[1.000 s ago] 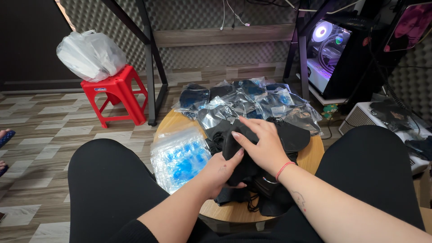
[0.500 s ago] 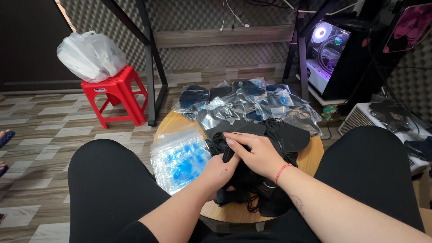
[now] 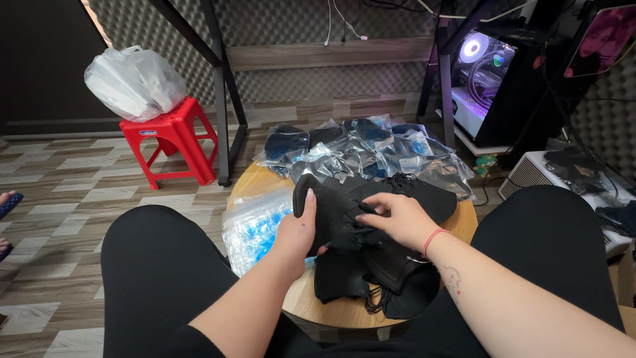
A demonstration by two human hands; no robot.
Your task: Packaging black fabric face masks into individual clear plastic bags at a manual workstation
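Left hand (image 3: 299, 229), as I saw it from the head camera, clasped the near left edge of a black face mask (image 3: 344, 212), thumb raised along the cloth. Right hand (image 3: 397, 219) lay on that same mask, fingers pinching its thin ear loop. I placed the mask over the round wooden table (image 3: 331, 311), atop a pile of black masks (image 3: 377, 278). Clear bagged masks (image 3: 364, 149) sat at the table's far edge, a blue-printed plastic pack (image 3: 255, 225) at its left edge, a red stool (image 3: 172, 139) beyond its far left.
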